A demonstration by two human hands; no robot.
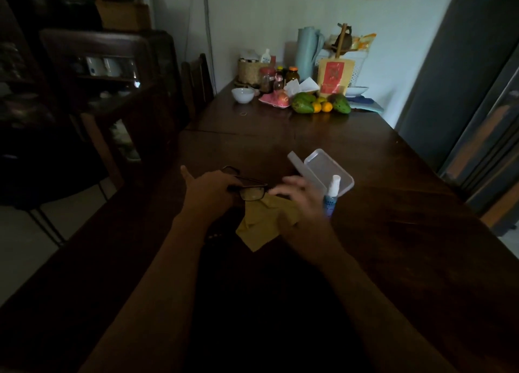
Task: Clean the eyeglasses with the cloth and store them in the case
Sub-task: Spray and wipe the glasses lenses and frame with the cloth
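Black-framed eyeglasses (248, 189) are held above the dark wooden table (393, 204) by my left hand (207, 189), which grips them at the frame's left side. A mustard-yellow cloth (264, 224) lies crumpled on the table just below the glasses. My right hand (300, 196) hovers over the cloth's right edge with fingers spread and blurred, holding nothing. Beyond it the clear plastic case (325, 170) lies with its lid raised. A small spray bottle (331, 196) with a blue label stands in front of the case.
At the far end of the table stand a white bowl (242, 94), jars, a basket, a pink dish, green mangoes and oranges (320, 104). A dark cabinet and a chair are on the left, and a grey door frame is on the right.
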